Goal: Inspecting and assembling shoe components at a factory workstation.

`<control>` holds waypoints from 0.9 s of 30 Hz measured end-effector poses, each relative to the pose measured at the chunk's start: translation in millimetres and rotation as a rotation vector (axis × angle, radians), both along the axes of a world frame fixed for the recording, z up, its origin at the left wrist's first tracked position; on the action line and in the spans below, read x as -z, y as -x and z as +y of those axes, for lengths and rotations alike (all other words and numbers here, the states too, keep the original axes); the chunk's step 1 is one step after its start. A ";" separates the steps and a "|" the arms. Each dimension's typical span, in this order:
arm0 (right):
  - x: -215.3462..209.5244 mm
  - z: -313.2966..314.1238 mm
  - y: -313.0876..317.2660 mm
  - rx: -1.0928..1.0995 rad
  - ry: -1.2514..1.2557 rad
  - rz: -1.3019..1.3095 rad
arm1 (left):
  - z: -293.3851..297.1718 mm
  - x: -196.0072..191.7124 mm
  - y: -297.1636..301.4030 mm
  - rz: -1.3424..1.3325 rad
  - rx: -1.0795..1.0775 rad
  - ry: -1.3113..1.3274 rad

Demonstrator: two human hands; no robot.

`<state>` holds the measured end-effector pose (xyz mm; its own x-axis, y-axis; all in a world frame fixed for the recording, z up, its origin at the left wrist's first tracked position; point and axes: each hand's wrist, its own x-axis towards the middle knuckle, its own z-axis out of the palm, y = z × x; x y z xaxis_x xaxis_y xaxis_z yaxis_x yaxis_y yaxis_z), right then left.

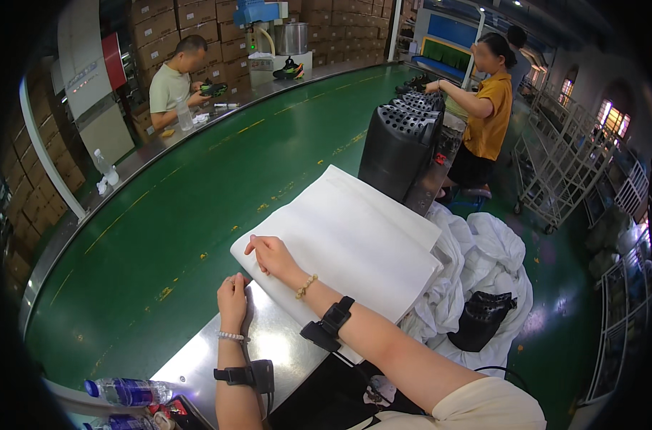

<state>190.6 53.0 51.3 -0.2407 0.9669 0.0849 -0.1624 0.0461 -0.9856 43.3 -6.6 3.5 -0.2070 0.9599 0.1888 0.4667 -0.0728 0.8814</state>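
Note:
A thick stack of large white sheets (362,229) lies across the metal table (211,351), some of its corners out of line. My right hand (272,259) is over the stack's near left edge, palm down, its index finger stretched out and the others loosely bent, with nothing seen in it. Just left of it, my left hand (232,301) is at the table's edge beside the stack. Its fingers are curled closed, and what they hold, if anything, is hidden. Both wrists carry a bracelet and a black strapped device.
Beyond the sheets stand black perforated moulded pieces (405,136). White cloth or plastic (476,251) bunches at the right, a black piece (481,320) on it. Water bottles (129,391) lie at lower left. A person in yellow (494,107) and another in pale green (172,89) work farther off.

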 end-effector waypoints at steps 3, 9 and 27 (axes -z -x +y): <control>-0.7 -0.7 -1.0 -0.003 -0.002 0.002 | -0.1 -0.7 -1.4 -0.019 -0.008 0.037; -0.1 -8.2 2.3 -0.009 0.019 0.012 | -8.7 -3.0 1.8 -0.020 -0.007 0.048; -79.1 -130.9 -149.1 0.244 -0.264 -0.389 | 17.8 20.1 21.9 0.114 0.157 0.003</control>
